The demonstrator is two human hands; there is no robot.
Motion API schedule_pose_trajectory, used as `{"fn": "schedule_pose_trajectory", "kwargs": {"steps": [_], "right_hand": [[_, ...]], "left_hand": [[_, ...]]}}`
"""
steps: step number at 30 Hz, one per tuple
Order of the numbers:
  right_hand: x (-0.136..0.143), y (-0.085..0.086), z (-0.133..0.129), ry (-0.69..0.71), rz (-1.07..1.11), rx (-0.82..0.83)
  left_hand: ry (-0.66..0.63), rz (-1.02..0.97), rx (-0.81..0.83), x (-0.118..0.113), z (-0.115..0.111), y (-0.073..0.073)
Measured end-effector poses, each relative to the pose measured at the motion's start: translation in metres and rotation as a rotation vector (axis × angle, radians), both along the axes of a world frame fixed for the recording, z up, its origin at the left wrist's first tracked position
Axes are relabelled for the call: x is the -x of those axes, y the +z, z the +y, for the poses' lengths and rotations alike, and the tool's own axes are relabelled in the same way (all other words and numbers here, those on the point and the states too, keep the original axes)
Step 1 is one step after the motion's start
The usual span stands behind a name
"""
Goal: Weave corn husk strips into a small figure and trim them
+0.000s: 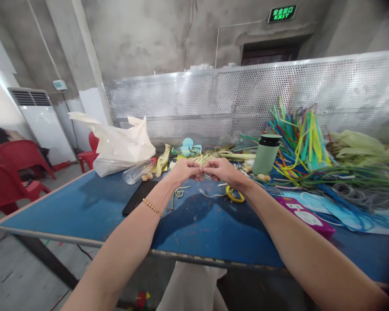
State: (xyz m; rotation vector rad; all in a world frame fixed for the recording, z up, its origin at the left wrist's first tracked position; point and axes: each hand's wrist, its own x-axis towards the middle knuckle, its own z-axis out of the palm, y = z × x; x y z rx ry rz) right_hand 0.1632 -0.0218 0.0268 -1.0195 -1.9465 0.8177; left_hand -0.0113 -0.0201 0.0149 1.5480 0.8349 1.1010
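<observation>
The blue counter (194,242) spreads nearest, with a black phone (136,199) on its left part and a yellow ring (235,194) right of centre. Beyond them, the left hand (185,169) and right hand (222,169) almost meet, fingers pinching a thin pale strand (201,161) between them, mostly hidden. Farther back stand a green flask (266,157) and a metal screen (194,103).

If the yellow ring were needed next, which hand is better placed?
Likely the right hand: the yellow ring lies close to it; the left hand is farther off. Both seem to pinch a pale strip, so the right needs freeing first.
</observation>
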Motion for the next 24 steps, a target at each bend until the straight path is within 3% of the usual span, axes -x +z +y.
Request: {"fn": "schedule_pose_trajectory", "kwargs": {"steps": [14,24], "right_hand": [[-0.0013,0.0009,0.0,0.085,0.119,0.067],[-0.0015,0.0036,-0.0042,-0.033,0.005,-0.037]], "left_hand": [[-0.013,-0.052,0.005,-0.0024,-0.0023,-0.0006],[-0.133,-0.164,0.142,0.0027,0.004,-0.0003]]}}
